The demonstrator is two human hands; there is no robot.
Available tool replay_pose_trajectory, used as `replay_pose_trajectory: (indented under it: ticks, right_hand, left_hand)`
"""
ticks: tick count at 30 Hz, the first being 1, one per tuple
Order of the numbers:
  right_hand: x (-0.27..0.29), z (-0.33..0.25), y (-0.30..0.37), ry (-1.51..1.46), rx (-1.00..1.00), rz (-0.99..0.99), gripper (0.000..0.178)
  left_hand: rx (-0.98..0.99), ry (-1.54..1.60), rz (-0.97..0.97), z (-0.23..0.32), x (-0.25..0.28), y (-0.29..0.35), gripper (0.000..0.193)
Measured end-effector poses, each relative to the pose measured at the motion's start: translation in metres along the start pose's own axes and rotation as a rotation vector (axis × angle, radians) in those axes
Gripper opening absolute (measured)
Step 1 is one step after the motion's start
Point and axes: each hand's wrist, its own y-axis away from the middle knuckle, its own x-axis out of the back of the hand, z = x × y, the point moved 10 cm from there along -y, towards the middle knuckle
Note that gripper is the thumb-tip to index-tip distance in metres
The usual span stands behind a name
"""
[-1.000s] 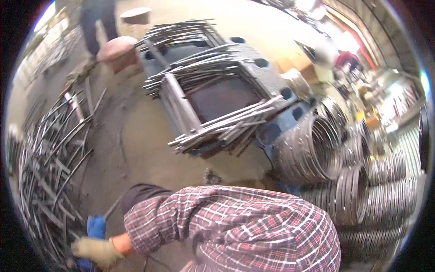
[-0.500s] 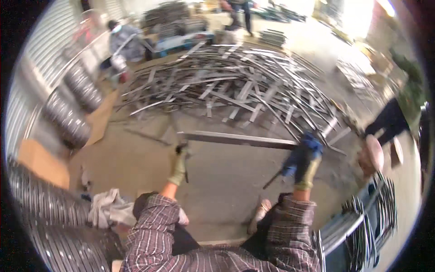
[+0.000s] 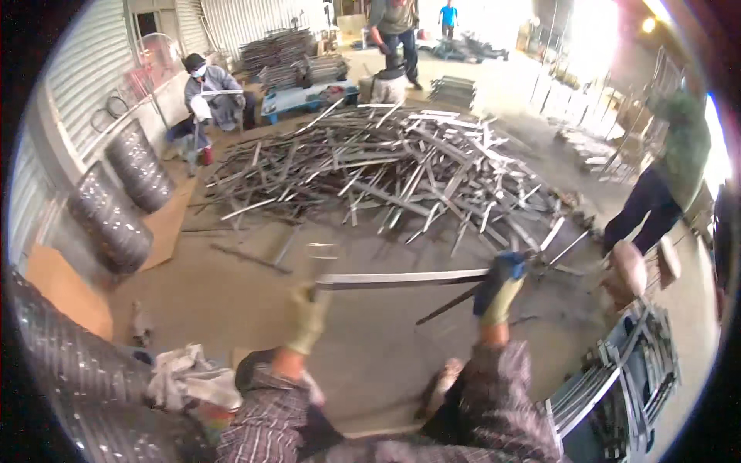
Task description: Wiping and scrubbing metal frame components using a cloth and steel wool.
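Note:
A long, flat metal strip point(image 3: 405, 278) stretches crosswise in front of me, between my two hands. My right hand point(image 3: 500, 287), in a blue-and-yellowish work glove, is closed round its right end. A darker thin bar point(image 3: 448, 306) slants down to the left from beside that hand; whether the hand grips it too is hidden. At the strip's left end is my left hand point(image 3: 307, 318), in a pale yellowish glove, closed on it and smeared by motion. Just above it shows a blurred, pale, loop-like piece point(image 3: 323, 251) that I cannot make out.
A wide heap of loose metal strips point(image 3: 386, 174) covers the floor ahead. Bundled metal pieces point(image 3: 610, 386) stand at my right. Dark ribbed stacks point(image 3: 73, 370) and a grey cloth point(image 3: 193, 376) lie at my left. One co-worker point(image 3: 220, 96) sits far left; another person point(image 3: 664, 170) stands at right.
Both hands have come lower and nearer with the metal strip, the right hand also shifting left. In view, the heap sits a little lower. The person at right appears more fully.

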Motion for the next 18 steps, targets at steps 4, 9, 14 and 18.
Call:
replay_pose_trajectory:
  ticks: [4, 9, 14, 18]
  right_hand:
    - [-0.068, 0.028, 0.049, -0.833, -0.440, -0.463, 0.039]
    - [0.007, -0.030, 0.001, 0.205, 0.234, 0.124, 0.015]
    - [-0.087, 0.037, 0.075, -0.610, -0.485, -0.200, 0.024]
    - [0.010, 0.007, -0.010, 0.141, 0.026, 0.232, 0.012]
  left_hand:
    - [0.435, 0.388, 0.191, -0.129, -0.009, -0.025, 0.039]
    - [0.028, 0.086, -0.138, -0.002, -0.016, 0.009, 0.040]
    - [0.439, 0.823, 0.234, -0.156, -0.030, -0.022, 0.023]
    - [-0.006, 0.067, -0.121, 0.042, -0.018, 0.033, 0.031]
